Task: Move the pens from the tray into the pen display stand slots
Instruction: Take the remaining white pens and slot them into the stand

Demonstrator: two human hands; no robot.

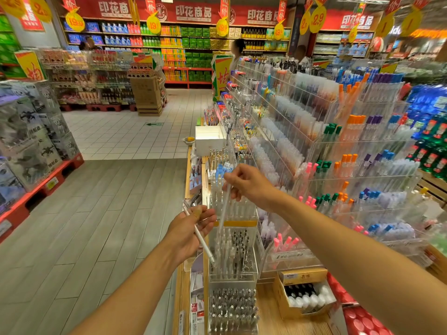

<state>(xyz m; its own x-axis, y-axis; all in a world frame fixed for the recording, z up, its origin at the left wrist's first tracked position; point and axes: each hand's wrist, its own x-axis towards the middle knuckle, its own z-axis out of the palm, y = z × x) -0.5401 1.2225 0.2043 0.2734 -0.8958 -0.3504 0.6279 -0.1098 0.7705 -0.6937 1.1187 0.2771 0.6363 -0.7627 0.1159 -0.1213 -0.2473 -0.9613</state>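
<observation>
Pens: I see my right hand (249, 183) pinching one white pen (224, 209) tip-down over the clear display stand (232, 250), while my left hand (191, 228) grips another white pen (199, 235) slantwise beside it.

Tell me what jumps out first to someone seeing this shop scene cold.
Two bare forearms reach in from below: the right hand pinches a white pen upright over a clear pen display stand at centre bottom, and the left hand holds another white pen slanting beside it. To the right, tiered clear racks hold pens with coloured caps. Red banners and yellow price tags hang across the top.
</observation>
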